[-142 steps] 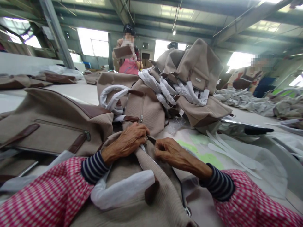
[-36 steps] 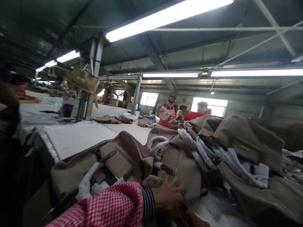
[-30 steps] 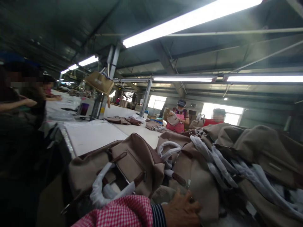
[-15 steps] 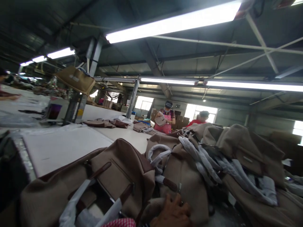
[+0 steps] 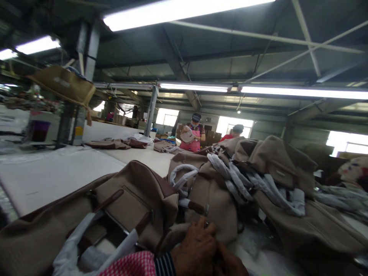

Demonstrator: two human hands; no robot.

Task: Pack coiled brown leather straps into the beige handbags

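while the left hand [image 5: 197, 245] sits low in the view, fingers bent at the upper edge of a tan bag [image 5: 176, 233], its fingertips are hidden, so i cannot tell whether it is clamped on the fabric. the right hand [image 5: 228, 262] is just beside it, partly covered by it and cut off by the lower edge (its grip cannot be told either). only a strip of that tan bag shows, to the left of the left hand.

right beyond the fingers, a zipped bag [image 5: 221, 212] stands close against the hand and blocks the way forward. to the left, a large pocketed bag [image 5: 123, 209] crowds in, its wrapped handle [image 5: 69, 245] near the checked sleeve [image 5: 132, 264]. on the right rises a heap of bags [image 5: 287, 153], with white-wrapped straps [image 5: 220, 165] trailing over it.

the white desk [image 5: 63, 180] shows behind the large bag, with flat bags [image 5: 109, 144] farther along. past these, a co-worker in a pink apron [image 5: 192, 144] holds a small bag [image 5: 187, 135]; another person in red [image 5: 227, 137] is partly hidden by the heap.
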